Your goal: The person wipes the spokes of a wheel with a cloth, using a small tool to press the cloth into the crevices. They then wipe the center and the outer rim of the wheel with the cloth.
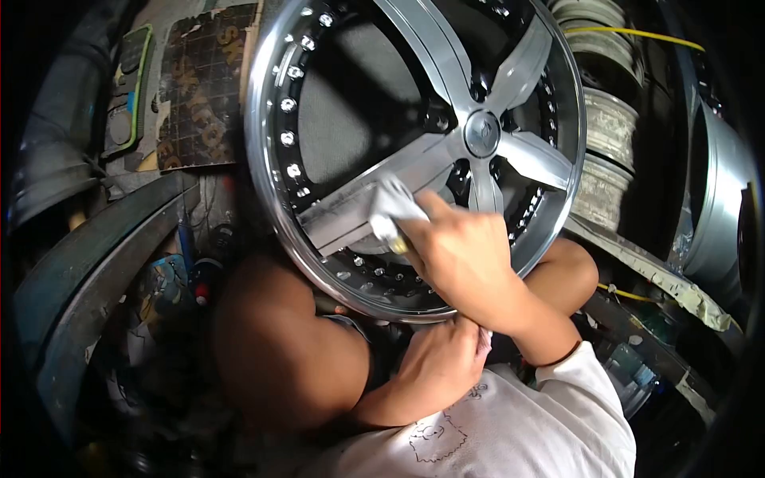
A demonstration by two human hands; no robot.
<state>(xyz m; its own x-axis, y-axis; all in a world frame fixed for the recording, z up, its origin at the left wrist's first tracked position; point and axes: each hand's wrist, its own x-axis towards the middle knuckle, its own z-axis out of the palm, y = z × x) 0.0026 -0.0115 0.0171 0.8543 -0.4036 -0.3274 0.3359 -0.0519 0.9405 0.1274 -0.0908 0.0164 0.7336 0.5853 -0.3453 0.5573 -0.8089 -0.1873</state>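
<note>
A large silver-spoked wheel rim, with a polished outer lip and bright bolts around a black inner ring, stands propped before my legs. My right hand is closed around a bunched white cloth, pressed against the lower-left spoke. That spoke has dark smudges near its outer end. Below the rim's bottom edge, my left hand is curled up close to my shirt, under the right wrist. A small pinkish-white bit shows at its fingers; what it is I cannot make out.
Several old wheel rims are stacked at the right, and a silver barrel stands beyond them. A printed dark board and a green-edged case lie at upper left. A yellow hose crosses the upper right.
</note>
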